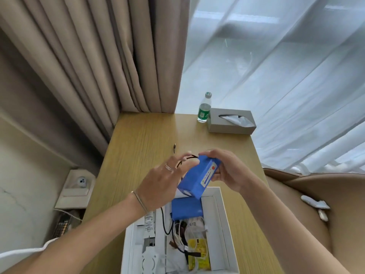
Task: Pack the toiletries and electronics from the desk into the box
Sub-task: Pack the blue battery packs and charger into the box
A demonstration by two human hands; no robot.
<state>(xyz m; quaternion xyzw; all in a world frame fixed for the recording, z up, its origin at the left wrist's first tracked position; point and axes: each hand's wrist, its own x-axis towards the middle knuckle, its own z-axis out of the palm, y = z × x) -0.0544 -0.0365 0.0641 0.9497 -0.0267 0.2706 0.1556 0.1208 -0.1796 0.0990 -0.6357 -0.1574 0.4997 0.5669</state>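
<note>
Head view: white box (223, 224) sits open on the wooden desk (142, 139) at the near edge, take it as the landmark. Right hand (227, 171) holds a blue battery pack (197, 177) in the air just above the box's far rim, fingers wrapped round the pack's far end, thumb on the side nearest the camera. Pack is tilted, lower end pointing down toward the box; white label strip with a red dot faces right. Left hand (160, 180) is left of the pack, above the desk just beyond the box's far left corner, fingers loosely spread and pinching a thin black cable (187, 158) that loops off the pack's top end. Rings on one finger, thin bracelet on the wrist.

Inside the box: second blue battery pack (186, 209) lies flat at the far end, directly under the held one. Nearer the camera from it, a tangle of black and white cables (181, 234) and a yellow packet (198, 254). White packaging with a barcode (149, 222) lies along the box's left side.

Well beyond the box, at the desk's far right corner, a plastic water bottle (204, 107) stands upright just beside a grey tissue box (231, 121). Small dark item (174, 147) lies on the desk beyond the hands, too small to identify
</note>
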